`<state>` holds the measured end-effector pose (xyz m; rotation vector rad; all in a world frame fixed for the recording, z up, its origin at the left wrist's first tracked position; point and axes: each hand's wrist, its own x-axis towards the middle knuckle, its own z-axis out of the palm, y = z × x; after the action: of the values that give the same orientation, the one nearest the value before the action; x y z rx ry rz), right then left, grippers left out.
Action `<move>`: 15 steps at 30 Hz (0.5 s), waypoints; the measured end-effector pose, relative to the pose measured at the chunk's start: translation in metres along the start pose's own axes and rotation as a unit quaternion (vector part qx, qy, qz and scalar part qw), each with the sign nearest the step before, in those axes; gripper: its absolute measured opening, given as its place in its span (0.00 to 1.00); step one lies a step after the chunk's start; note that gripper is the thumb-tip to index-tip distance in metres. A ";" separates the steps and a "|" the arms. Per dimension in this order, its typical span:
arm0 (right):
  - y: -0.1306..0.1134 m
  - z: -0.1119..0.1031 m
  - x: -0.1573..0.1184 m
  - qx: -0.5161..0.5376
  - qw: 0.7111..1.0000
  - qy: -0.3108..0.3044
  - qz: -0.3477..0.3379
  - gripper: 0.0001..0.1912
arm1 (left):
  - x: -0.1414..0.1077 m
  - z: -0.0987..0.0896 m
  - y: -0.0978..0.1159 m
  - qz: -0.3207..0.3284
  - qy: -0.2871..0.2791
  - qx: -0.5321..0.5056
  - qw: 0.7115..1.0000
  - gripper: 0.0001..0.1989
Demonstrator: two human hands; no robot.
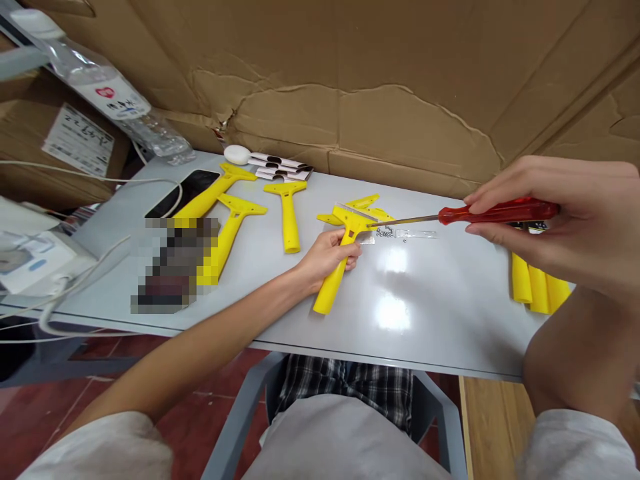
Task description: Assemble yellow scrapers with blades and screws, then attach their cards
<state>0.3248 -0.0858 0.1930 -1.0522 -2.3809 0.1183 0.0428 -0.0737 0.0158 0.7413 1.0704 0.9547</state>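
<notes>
My left hand point(333, 259) is closed around the handle of a yellow scraper point(331, 287), its wide head pointing away from me. A metal blade edge shows along that head. In my right hand point(575, 220) is a screwdriver point(487, 212) with a clear red handle, held between thumb and fingers. Its tip meets the scraper head near the right-hand screw hole; whether a screw sits there is too small to tell. Behind the head lie loose yellow head pieces point(367, 201) and a small pile of screws point(385, 232) beside a clear plastic strip point(417, 234).
More yellow scrapers point(289, 220) lie to the left, near a black phone point(187, 190). Several yellow handles point(537, 287) are at the right. Striped packets point(283, 167) and a white round object point(237, 155) sit at the back against cardboard point(400, 133). A plastic bottle point(115, 93) leans at left.
</notes>
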 end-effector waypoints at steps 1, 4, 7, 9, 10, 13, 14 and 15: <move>0.001 0.001 0.001 0.000 1.000 0.008 -0.001 0.03 | 0.000 0.000 0.000 -0.002 0.000 0.000 1.000 0.11; 0.003 0.005 0.003 -0.002 0.999 0.031 0.007 0.04 | 0.000 -0.001 0.001 -0.007 -0.001 -0.001 1.000 0.12; 0.002 0.007 0.002 -0.009 0.999 0.038 0.019 0.07 | 0.001 -0.001 0.001 -0.009 -0.006 -0.001 1.000 0.12; 0.000 0.008 0.001 -0.012 0.999 0.042 0.023 0.07 | 0.002 -0.002 0.000 -0.008 -0.006 -0.002 1.000 0.12; -0.001 0.008 0.001 -0.013 0.999 0.044 0.025 0.07 | 0.002 -0.002 0.000 -0.006 -0.006 -0.003 1.000 0.12; 0.000 0.006 -0.001 -0.009 0.998 0.055 0.030 0.06 | 0.002 -0.002 0.000 -0.001 -0.008 -0.004 1.000 0.11; 0.002 0.005 -0.003 -0.006 0.997 0.062 0.035 0.07 | 0.001 -0.002 0.000 0.000 -0.011 -0.003 1.000 0.11; 0.005 0.005 -0.005 -0.003 0.997 0.070 0.043 0.08 | 0.000 -0.001 0.000 0.002 -0.016 -0.003 1.000 0.11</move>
<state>0.3289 -0.0851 0.1854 -1.1286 -2.2127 0.0648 0.0418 -0.0733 0.0155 0.7510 1.0380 0.9462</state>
